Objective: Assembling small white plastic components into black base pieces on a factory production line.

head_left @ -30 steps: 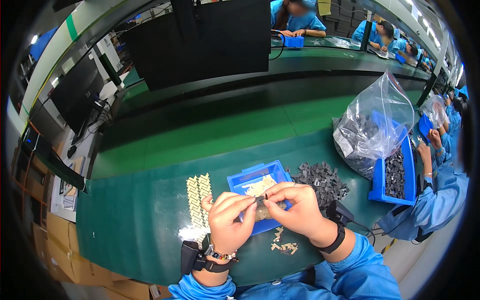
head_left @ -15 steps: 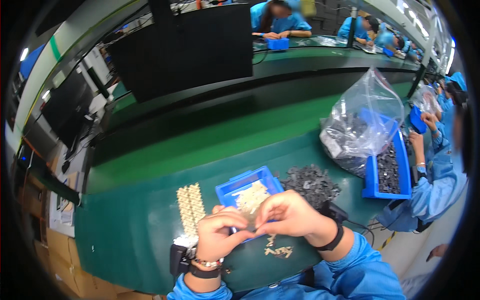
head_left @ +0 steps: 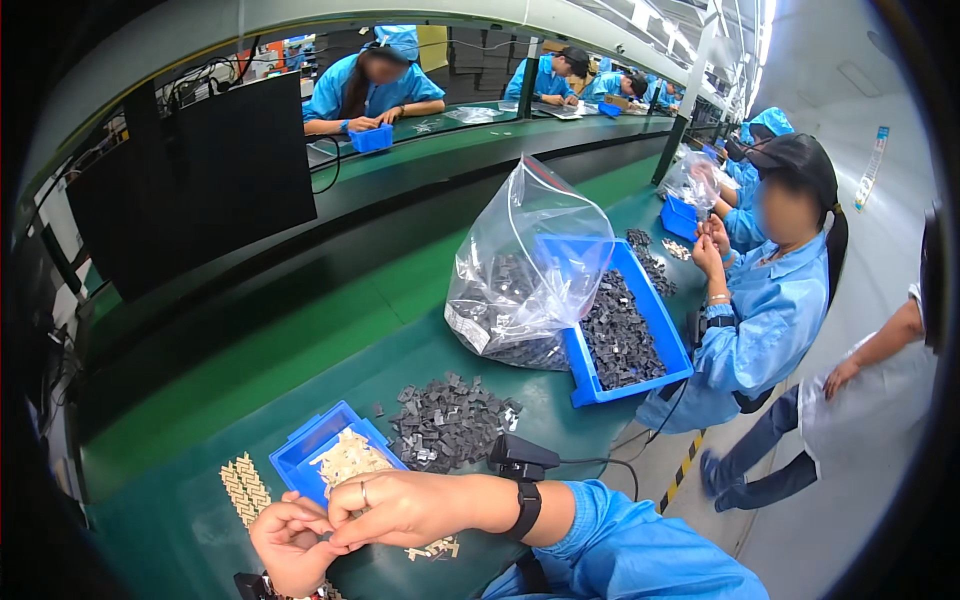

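Small dark piece (head_left: pixel 326 537) shows, mostly hidden, between the pinching fingertips of the left hand (head_left: pixel 288 545) and right hand (head_left: pixel 388 510), near the blue tray (head_left: pixel 304 447) in the head view; it seems light, stiff, perhaps slippery, best held by its edges.

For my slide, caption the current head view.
Left hand and right hand meet by a blue bin of cream pieces, beside heaped black pieces.

A dark-green workbench (head_left: pixel 545 400) spans the near side, with a brighter green strip (head_left: pixel 340 315) running beyond it. A black panel (head_left: pixel 200 190) stands at left. Rightward are a pale wall (head_left: pixel 850 150), greyish floor (head_left: pixel 700 545) and yellow-black tape (head_left: pixel 682 470); strip lights (head_left: pixel 767 50) glow far overhead.
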`<state>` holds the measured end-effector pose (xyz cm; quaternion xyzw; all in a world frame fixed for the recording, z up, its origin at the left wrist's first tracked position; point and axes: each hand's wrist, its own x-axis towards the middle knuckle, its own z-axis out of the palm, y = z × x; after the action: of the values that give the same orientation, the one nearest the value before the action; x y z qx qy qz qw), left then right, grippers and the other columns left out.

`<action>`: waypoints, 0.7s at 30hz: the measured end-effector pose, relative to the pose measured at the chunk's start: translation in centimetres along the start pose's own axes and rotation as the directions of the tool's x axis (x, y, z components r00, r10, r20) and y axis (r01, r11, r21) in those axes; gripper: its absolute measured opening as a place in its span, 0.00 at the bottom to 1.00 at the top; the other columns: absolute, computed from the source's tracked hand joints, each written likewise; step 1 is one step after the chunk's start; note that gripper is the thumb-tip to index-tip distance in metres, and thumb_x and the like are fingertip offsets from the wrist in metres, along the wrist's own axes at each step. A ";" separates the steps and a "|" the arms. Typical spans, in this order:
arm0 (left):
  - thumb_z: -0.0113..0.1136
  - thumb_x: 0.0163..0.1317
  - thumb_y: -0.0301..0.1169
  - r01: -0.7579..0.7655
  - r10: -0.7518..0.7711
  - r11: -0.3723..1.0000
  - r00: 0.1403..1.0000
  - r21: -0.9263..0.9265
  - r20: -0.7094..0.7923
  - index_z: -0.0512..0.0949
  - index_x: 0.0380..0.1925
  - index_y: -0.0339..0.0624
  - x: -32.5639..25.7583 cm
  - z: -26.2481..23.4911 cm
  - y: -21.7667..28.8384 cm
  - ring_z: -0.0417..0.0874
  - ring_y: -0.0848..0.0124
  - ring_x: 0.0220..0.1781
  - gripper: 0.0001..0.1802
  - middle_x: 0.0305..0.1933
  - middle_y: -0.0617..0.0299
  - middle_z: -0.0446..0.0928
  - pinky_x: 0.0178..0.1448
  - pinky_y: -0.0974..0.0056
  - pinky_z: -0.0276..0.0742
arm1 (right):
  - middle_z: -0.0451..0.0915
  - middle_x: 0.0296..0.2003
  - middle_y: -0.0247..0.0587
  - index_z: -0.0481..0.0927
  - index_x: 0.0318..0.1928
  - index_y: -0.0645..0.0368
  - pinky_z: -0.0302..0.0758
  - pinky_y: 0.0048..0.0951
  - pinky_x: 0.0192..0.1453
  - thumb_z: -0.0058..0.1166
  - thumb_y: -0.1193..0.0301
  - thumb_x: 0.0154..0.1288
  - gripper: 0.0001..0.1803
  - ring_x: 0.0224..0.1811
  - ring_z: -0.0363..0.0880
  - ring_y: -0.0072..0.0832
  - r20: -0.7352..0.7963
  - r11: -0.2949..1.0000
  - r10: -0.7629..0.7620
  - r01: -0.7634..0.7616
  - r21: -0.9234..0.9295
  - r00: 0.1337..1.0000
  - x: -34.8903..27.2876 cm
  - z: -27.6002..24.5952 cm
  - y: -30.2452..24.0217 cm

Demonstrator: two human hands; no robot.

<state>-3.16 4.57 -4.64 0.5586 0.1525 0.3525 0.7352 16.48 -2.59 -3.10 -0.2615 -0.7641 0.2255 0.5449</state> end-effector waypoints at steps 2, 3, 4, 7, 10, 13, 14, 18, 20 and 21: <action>0.77 0.44 0.18 0.024 -0.024 1.000 0.999 -0.020 -0.027 0.75 0.41 0.33 0.0 0.0 -0.1 0.82 0.73 0.37 0.24 0.37 0.59 0.79 0.41 0.70 0.81 | 0.74 0.33 0.40 0.79 0.44 0.63 0.73 0.33 0.37 0.59 0.80 0.60 0.10 0.34 0.75 0.36 0.045 0.999 0.007 -0.005 -0.036 0.999 0.0 0.2 0.1; 0.78 0.42 0.20 0.016 -0.017 1.000 0.999 -0.008 -0.039 0.75 0.40 0.34 -0.1 -0.1 -0.2 0.81 0.75 0.34 0.25 0.35 0.60 0.79 0.38 0.72 0.79 | 0.74 0.33 0.40 0.79 0.44 0.63 0.73 0.33 0.37 0.59 0.80 0.60 0.10 0.34 0.75 0.36 0.042 0.999 0.007 -0.006 -0.037 0.999 0.0 0.3 -0.1; 0.80 0.41 0.22 0.008 -0.008 1.000 0.999 0.004 -0.051 0.75 0.39 0.35 -0.1 -0.1 -0.3 0.80 0.76 0.31 0.25 0.33 0.61 0.79 0.35 0.73 0.77 | 0.74 0.33 0.39 0.78 0.44 0.62 0.73 0.33 0.38 0.57 0.78 0.62 0.09 0.34 0.75 0.35 0.045 0.995 -0.009 0.013 -0.100 0.999 0.1 0.4 -0.3; 0.80 0.42 0.24 -0.071 0.071 0.997 0.995 0.006 -0.064 0.75 0.37 0.36 -0.1 0.1 -0.1 0.76 0.78 0.27 0.24 0.30 0.62 0.79 0.31 0.76 0.70 | 0.72 0.34 0.39 0.76 0.40 0.59 0.72 0.35 0.42 0.55 0.77 0.62 0.06 0.37 0.73 0.37 0.045 0.982 -0.006 0.014 -0.190 0.999 0.6 0.8 -1.2; 0.82 0.40 0.29 -0.116 0.116 0.993 0.993 0.006 -0.019 0.75 0.36 0.37 -0.1 0.3 -0.3 0.73 0.80 0.26 0.26 0.32 0.62 0.79 0.30 0.76 0.67 | 0.71 0.33 0.38 0.76 0.39 0.59 0.71 0.36 0.45 0.51 0.73 0.65 0.04 0.39 0.72 0.38 0.053 0.979 0.063 -0.052 -0.196 0.997 0.8 0.8 -2.3; 0.83 0.39 0.34 -0.067 0.072 0.991 0.997 -0.114 0.041 0.75 0.38 0.37 0.1 1.3 0.1 0.76 0.76 0.26 0.28 0.34 0.59 0.79 0.31 0.74 0.70 | 0.72 0.33 0.36 0.77 0.42 0.59 0.72 0.37 0.46 0.50 0.70 0.68 0.07 0.39 0.72 0.37 0.049 0.973 0.146 -0.134 -0.191 0.988 -0.2 0.7 -3.1; 0.83 0.39 0.34 -0.068 0.074 0.991 0.996 -0.114 0.048 0.75 0.38 0.37 0.1 1.6 0.4 0.76 0.76 0.26 0.28 0.34 0.59 0.79 0.31 0.74 0.70 | 0.74 0.35 0.36 0.77 0.42 0.60 0.72 0.38 0.46 0.53 0.71 0.66 0.07 0.40 0.73 0.37 0.032 0.964 0.179 -0.169 -0.205 0.983 -0.6 0.7 -3.5; 0.77 0.49 0.34 -0.036 0.047 0.993 0.994 -0.111 0.097 0.77 0.42 0.34 -0.7 0.3 0.2 0.82 0.68 0.35 0.24 0.38 0.54 0.81 0.39 0.68 0.76 | 0.80 0.33 0.41 0.76 0.34 0.59 0.76 0.37 0.40 0.60 0.80 0.54 0.08 0.34 0.79 0.39 -0.254 0.819 -0.085 -0.078 -0.568 0.963 -2.8 -2.7 -7.5; 0.81 0.44 0.38 -0.204 0.207 0.978 0.973 0.041 -0.099 0.74 0.36 0.37 -0.2 -0.4 -2.1 0.81 0.71 0.29 0.26 0.25 0.61 0.79 0.39 0.68 0.74 | 0.81 0.28 0.40 0.76 0.31 0.60 0.77 0.38 0.32 0.54 0.85 0.54 0.07 0.27 0.80 0.37 -0.403 0.472 -0.285 -0.239 -0.849 0.870 -5.5 -5.8 -9.3; 0.78 0.47 0.44 -0.277 0.290 0.954 0.949 0.111 -0.122 0.73 0.37 0.35 0.2 -0.2 -2.6 0.80 0.71 0.26 0.29 0.25 0.60 0.77 0.27 0.73 0.73 | 0.80 0.27 0.41 0.78 0.33 0.62 0.77 0.37 0.33 0.53 0.85 0.55 0.07 0.27 0.80 0.36 -0.486 0.340 -0.295 -0.384 -0.858 0.823 -7.1 -7.8 -10.3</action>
<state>-2.29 4.52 -7.08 0.5829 0.1368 0.4844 0.6379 24.23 -14.60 0.70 -0.6012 -0.5434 -0.3277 0.4856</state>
